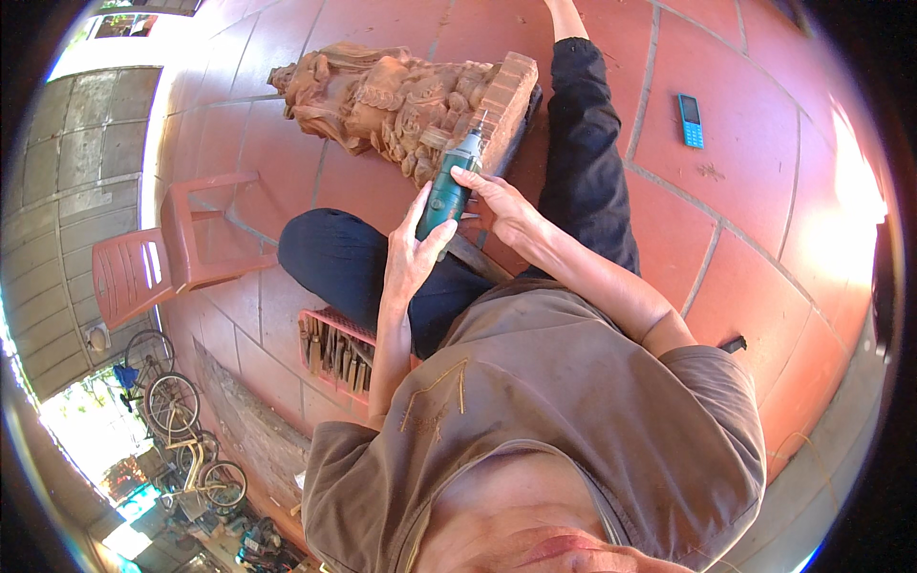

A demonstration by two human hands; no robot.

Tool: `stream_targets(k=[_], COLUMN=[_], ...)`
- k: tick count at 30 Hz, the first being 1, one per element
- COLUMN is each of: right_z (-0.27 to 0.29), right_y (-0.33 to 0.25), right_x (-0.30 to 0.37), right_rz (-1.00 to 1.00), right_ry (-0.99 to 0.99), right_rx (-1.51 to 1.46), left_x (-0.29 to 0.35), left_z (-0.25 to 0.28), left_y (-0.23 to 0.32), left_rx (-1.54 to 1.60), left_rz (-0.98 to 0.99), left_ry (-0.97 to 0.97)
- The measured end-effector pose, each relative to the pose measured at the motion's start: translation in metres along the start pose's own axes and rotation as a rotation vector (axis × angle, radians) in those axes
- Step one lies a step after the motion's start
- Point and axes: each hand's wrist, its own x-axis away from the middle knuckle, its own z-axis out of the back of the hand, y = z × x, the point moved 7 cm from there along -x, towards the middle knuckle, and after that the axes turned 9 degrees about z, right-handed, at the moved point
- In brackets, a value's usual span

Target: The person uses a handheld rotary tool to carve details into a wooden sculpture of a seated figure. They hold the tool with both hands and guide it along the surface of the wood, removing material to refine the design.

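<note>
Nearest, across the bottom of the frame, is a brown shirt (pixel 564 382) of soft, creased cloth, with a yellowish angular line on its chest. Near the centre, the left hand (pixel 409 256) is closed around the lower body of a rotary tool (pixel 445 198), its thumb along one side and its fingers on the other. The right hand (pixel 499 208) is clamped on the same tool higher up, its thumb pressed near the collar. The smooth green casing narrows to a grey collar and a thin bit; a small round mark on it is too small to read. The bit overlaps the base of a carving (pixel 382 91), and whether they touch I cannot tell. The carving, reddish-brown and apparently wooden, lies on its side at upper centre, deeply cut with folds and rounded lumps, on a thick, rough-edged base.

Black trousers (pixel 592 162) of wrinkled fabric cover the spread legs. Left of centre and lower, a pink plastic basket (pixel 313 312) holds wooden-handled tools. At upper right, a blue keypad phone (pixel 691 121) lies on matt terracotta tiles (pixel 735 205); its tiny key markings cannot be read. Farther off, at left, stand a reddish plastic chair (pixel 177 234) with a slotted back and, lower down, spoke-wheeled bicycles (pixel 174 403).
</note>
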Motion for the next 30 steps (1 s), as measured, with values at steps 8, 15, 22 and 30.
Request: stream_targets(k=[8, 15, 22, 30], right_z=[-0.004, 0.002, 0.002, 0.004], right_y=[0.001, 0.003, 0.001, 0.0], right_x=[-0.007, -0.01, -0.001, 0.002], right_rz=[0.012, 0.012, 0.024, 0.047], right_ry=[0.005, 0.003, 0.004, 0.009], right_rx=[0.043, 0.053, -0.002, -0.033], left_x=[0.0, 0.0, -0.001, 0.001], left_z=[0.003, 0.001, 0.0, -0.002], left_y=[-0.001, -0.001, -0.001, 0.008], left_rx=[0.031, 0.036, -0.022, -0.053], left_rz=[0.07, 0.043, -0.017, -0.026], left_ry=[0.012, 0.012, -0.011, -0.036])
